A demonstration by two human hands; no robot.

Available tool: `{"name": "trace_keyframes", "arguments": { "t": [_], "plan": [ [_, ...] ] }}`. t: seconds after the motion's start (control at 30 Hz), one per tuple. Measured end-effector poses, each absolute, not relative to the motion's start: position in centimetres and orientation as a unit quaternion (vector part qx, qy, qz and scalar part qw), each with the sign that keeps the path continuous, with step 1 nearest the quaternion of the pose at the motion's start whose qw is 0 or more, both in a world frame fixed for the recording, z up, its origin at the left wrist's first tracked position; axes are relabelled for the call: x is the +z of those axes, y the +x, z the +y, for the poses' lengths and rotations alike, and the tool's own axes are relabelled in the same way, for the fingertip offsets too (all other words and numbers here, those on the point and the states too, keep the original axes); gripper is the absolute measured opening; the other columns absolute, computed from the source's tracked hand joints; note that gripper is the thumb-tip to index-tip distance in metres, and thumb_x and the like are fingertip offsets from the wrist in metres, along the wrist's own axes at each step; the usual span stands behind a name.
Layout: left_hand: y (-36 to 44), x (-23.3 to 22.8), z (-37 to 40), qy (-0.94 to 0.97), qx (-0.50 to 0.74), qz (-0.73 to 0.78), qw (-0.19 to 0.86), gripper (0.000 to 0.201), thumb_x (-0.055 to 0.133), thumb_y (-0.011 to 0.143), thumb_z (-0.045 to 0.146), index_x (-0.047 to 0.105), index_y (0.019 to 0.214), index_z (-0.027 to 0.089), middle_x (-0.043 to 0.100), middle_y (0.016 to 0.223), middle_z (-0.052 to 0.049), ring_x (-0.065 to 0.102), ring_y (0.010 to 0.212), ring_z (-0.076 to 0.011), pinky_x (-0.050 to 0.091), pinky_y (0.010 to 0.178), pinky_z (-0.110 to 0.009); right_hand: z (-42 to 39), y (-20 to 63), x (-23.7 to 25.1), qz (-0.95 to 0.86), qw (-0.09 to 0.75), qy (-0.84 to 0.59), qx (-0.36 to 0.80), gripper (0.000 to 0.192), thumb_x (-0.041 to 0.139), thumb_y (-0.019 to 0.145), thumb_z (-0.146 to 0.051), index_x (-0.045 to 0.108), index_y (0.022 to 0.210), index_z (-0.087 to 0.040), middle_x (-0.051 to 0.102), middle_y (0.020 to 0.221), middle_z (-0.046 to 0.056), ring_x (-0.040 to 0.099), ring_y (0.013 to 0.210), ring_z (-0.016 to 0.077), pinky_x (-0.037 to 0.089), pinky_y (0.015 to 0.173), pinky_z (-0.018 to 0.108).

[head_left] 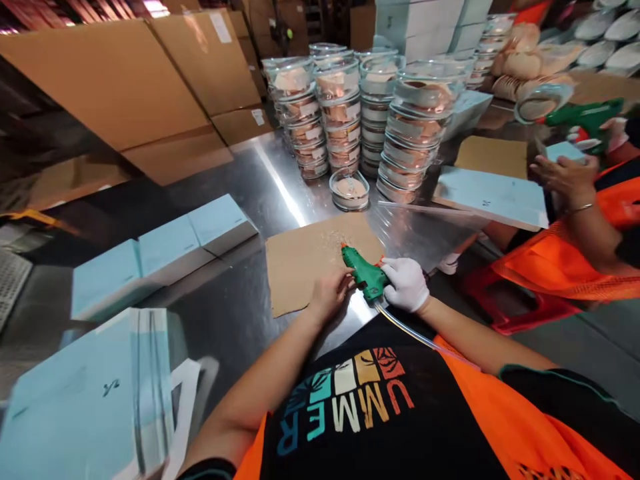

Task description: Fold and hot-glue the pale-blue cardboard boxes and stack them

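A green glue gun with an orange nozzle is held low over a piece of brown cardboard. My right hand, in a white glove, grips it from the right near the orange trigger. On the other side, the curled fingers of my bare left hand are against the gun's body; its palm side is hidden. A long clear glue stick trails from the gun's rear toward my body. Stringy glue residue marks the cardboard by the nozzle. Beyond it sits a single round glass container.
Stacks of round glass containers stand at the back of the metal table. Light-blue boxes line the left, with a larger blue stack nearer. Large cardboard cartons rise behind. At right, a co-worker's hand holds a small blue box.
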State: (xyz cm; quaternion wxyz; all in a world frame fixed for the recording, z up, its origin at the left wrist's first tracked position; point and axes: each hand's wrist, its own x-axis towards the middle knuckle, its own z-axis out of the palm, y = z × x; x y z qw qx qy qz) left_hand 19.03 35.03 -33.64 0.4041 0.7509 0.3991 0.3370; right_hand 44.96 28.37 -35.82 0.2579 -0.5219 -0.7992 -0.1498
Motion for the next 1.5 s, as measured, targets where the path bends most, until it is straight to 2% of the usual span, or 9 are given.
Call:
{"name": "trace_keyframes", "arguments": {
  "t": [0.07, 0.17, 0.6, 0.7, 0.8, 0.9, 1.0, 1.23, 1.5],
  "plan": [
    [19.2, -33.4, 34.5, 0.84, 0.245, 0.387, 0.291, 0.035, 0.069, 0.097, 0.019, 0.08, 0.13, 0.026, 0.075, 0.101, -0.007, 0.068, 0.087, -0.0214, 0.054, 0.082, -0.032, 28.2, 45.0, -35.8, -0.799, 0.254, -0.526, -0.144, 0.049, 0.061, 0.073, -0.02, 0.078, 0.119, -0.013, 0.079, 0.127, 0.019, 0.072, 0.101, 0.0327, 0.055, 0.09, 0.046],
    [19.7, -33.2, 33.8, 0.872, 0.161, 0.41, 0.215, 0.051, 0.07, 0.099, 0.022, 0.072, 0.149, 0.032, 0.072, 0.102, -0.008, 0.068, 0.085, -0.0241, 0.054, 0.079, -0.033, 28.3, 45.2, -35.7, -0.799, 0.259, -0.518, -0.161, 0.048, 0.061, 0.076, -0.021, 0.078, 0.12, -0.012, 0.079, 0.127, 0.019, 0.072, 0.102, 0.033, 0.055, 0.091, 0.045],
    [20.1, -33.6, 35.0, 0.703, 0.277, 0.543, 0.366, 0.057, 0.068, 0.098, 0.025, 0.065, 0.154, 0.018, 0.077, 0.116, -0.018, 0.067, 0.124, -0.0408, 0.04, 0.125, -0.055, 28.7, 45.0, -35.4, -0.793, 0.243, -0.541, -0.142, 0.041, 0.062, 0.075, -0.023, 0.08, 0.111, -0.017, 0.08, 0.121, 0.015, 0.071, 0.099, 0.0325, 0.054, 0.09, 0.045],
    [19.6, -33.4, 35.1, 0.661, 0.339, 0.536, 0.4, 0.037, 0.073, 0.095, 0.024, 0.077, 0.131, 0.021, 0.077, 0.124, -0.016, 0.068, 0.126, -0.0362, 0.044, 0.122, -0.048, 28.6, 45.0, -35.4, -0.793, 0.25, -0.537, -0.146, 0.041, 0.062, 0.075, -0.023, 0.079, 0.111, -0.016, 0.08, 0.121, 0.015, 0.071, 0.1, 0.032, 0.054, 0.091, 0.044],
    [19.5, -33.5, 35.3, 0.599, 0.396, 0.532, 0.449, 0.008, 0.074, 0.094, 0.028, 0.076, 0.09, 0.021, 0.077, 0.097, -0.009, 0.074, 0.102, -0.0267, 0.057, 0.101, -0.038, 28.6, 45.0, -35.4, -0.795, 0.258, -0.529, -0.15, 0.042, 0.062, 0.075, -0.022, 0.079, 0.112, -0.014, 0.08, 0.123, 0.017, 0.071, 0.1, 0.0326, 0.054, 0.09, 0.045],
    [19.8, -33.7, 36.3, 0.567, 0.389, 0.529, 0.497, 0.028, 0.073, 0.097, 0.039, 0.066, 0.076, 0.021, 0.064, 0.064, -0.001, 0.066, 0.062, -0.0177, 0.056, 0.068, -0.029, 28.7, 45.1, -35.5, -0.796, 0.262, -0.525, -0.15, 0.043, 0.061, 0.075, -0.023, 0.079, 0.112, -0.014, 0.08, 0.123, 0.017, 0.071, 0.098, 0.0325, 0.053, 0.088, 0.045],
    [20.4, -33.6, 37.8, 0.559, 0.364, 0.519, 0.534, 0.047, 0.074, 0.098, 0.05, 0.061, 0.065, 0.02, 0.053, 0.049, 0.002, 0.056, 0.046, -0.0139, 0.047, 0.053, -0.025, 28.9, 45.2, -35.5, -0.795, 0.257, -0.53, -0.143, 0.043, 0.061, 0.075, -0.025, 0.079, 0.112, -0.013, 0.08, 0.122, 0.017, 0.071, 0.098, 0.0329, 0.053, 0.087, 0.045],
    [22.2, -33.4, 40.1, 0.594, 0.315, 0.502, 0.544, 0.054, 0.093, 0.084, 0.048, 0.055, 0.054, 0.023, 0.044, 0.041, 0.003, 0.048, 0.041, -0.0143, 0.046, 0.053, -0.028, 28.8, 44.9, -35.3, -0.789, 0.241, -0.542, -0.159, 0.044, 0.062, 0.077, -0.026, 0.079, 0.115, -0.015, 0.081, 0.12, 0.015, 0.071, 0.097, 0.0327, 0.053, 0.087, 0.045],
    [23.6, -32.0, 37.8, 0.621, 0.376, 0.499, 0.474, 0.038, 0.083, 0.088, 0.021, 0.056, 0.061, 0.024, 0.055, 0.062, -0.001, 0.066, 0.082, -0.0251, 0.048, 0.084, -0.03, 28.8, 44.9, -35.2, -0.787, 0.248, -0.546, -0.145, 0.042, 0.063, 0.078, -0.027, 0.079, 0.114, -0.014, 0.081, 0.12, 0.017, 0.071, 0.099, 0.035, 0.053, 0.087, 0.047]
  ]
}}
